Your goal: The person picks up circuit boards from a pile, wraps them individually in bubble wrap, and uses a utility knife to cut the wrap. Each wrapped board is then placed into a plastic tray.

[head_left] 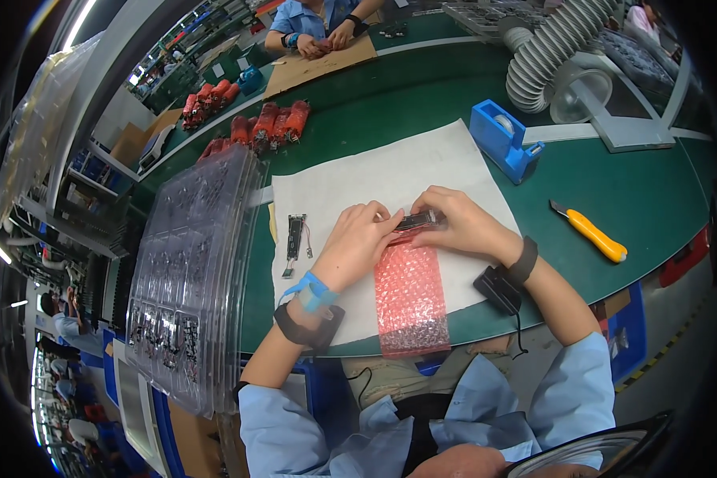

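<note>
A small black circuit board [416, 221] lies across the upper end of a red bubble wrap strip [410, 295]. My left hand [356, 243] is closed on the board's left end, with its thumb by the wrap. From the other side, my right hand [468, 225] pinches the right end of the board and the wrap's edge. Fingers hide part of the board. The strip hangs toward me over the table's front edge. Left of my left hand, a second circuit board [295, 237] with short wires rests on the white sheet [342, 183].
Stacked clear plastic trays [191, 263] hold boards at the left. Red-wrapped bundles [271, 123] lie behind them. A blue tape dispenser [504, 139] and a yellow utility knife [593, 229] are to the right. A ducted hose [546, 60] and a co-worker's hands [327, 41] are farther back.
</note>
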{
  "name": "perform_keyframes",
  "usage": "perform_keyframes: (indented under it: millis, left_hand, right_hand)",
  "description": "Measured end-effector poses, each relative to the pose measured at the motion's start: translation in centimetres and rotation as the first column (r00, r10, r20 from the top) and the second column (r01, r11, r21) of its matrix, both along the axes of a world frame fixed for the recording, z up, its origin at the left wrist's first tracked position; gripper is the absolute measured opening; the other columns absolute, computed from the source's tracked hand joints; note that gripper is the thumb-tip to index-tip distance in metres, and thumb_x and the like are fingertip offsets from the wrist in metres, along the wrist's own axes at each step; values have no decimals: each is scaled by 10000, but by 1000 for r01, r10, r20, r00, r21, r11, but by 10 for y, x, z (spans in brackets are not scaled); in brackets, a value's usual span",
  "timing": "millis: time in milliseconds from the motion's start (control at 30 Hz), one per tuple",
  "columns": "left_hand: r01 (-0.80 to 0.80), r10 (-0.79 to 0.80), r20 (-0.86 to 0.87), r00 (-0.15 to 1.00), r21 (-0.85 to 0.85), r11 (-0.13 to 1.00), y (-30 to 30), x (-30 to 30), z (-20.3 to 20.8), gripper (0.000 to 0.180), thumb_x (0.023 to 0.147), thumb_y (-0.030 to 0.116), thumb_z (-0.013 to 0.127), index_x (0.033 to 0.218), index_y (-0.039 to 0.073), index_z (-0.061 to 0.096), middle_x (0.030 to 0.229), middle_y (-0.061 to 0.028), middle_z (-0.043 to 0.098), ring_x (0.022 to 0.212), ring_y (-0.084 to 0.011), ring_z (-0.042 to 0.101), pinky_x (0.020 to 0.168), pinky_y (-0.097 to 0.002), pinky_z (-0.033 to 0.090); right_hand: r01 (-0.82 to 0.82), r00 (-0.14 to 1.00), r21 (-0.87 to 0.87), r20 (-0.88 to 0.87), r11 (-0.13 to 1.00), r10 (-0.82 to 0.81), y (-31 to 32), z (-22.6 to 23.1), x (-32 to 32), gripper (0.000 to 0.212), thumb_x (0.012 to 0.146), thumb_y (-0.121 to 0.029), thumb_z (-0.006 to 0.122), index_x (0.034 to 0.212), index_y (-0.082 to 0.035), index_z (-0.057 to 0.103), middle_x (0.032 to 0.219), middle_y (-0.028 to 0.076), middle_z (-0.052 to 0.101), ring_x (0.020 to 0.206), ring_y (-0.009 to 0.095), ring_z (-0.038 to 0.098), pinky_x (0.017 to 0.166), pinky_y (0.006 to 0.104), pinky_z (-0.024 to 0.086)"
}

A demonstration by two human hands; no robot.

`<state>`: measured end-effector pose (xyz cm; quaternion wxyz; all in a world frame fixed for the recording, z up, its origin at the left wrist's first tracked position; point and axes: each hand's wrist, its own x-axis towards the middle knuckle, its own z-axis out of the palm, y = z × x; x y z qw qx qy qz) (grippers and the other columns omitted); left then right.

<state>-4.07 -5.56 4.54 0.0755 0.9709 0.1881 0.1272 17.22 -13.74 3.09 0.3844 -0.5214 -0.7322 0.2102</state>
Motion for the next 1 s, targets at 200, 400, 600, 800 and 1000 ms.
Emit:
perform_keyframes:
  millis: [200,400,600,800,1000]
  left_hand:
    - [-16,16,-18,1000,-11,1000,-3,1,3,363,894,125,583,1246,42,604,1043,-131,580,959,-295,566,879,-380,454]
    - [-7,21,60,998,-221,975,4,-7,4,361,906,156,588,1232,2,601,1101,-149,590,986,-310,582,889,-380,464]
    - [-2,21,87,996,-212,977,-3,-7,6,353,890,183,624,1182,-15,628,1099,-172,620,970,-327,612,868,-381,490]
    - [-77,78,11,997,-67,995,-6,-1,5,363,852,207,673,1152,4,655,1070,-166,637,973,-321,622,868,-368,498]
    - [-52,143,170,975,-450,892,9,-7,-9,351,815,209,718,1104,13,685,1027,-137,660,944,-286,636,843,-353,500]
  right_hand:
    - [-91,991,-60,-105,994,85,0,-7,15,371,793,-169,742,1115,-5,659,1045,148,654,910,264,636,769,333,512]
    - [-85,994,-51,-69,995,82,2,-4,12,337,804,-133,724,1106,4,664,1059,143,657,907,268,640,785,334,515]
    - [-83,996,-22,-33,996,83,1,-4,9,335,792,-121,732,1095,6,665,1050,141,660,915,264,643,790,329,521]
    - [-67,994,-59,-90,996,62,1,-5,6,333,783,-114,734,1092,-6,669,1043,133,662,920,261,642,780,331,530]
    - [-60,990,-105,-130,993,46,1,-5,6,325,782,-118,735,1087,-21,676,1040,119,661,928,244,639,786,326,530]
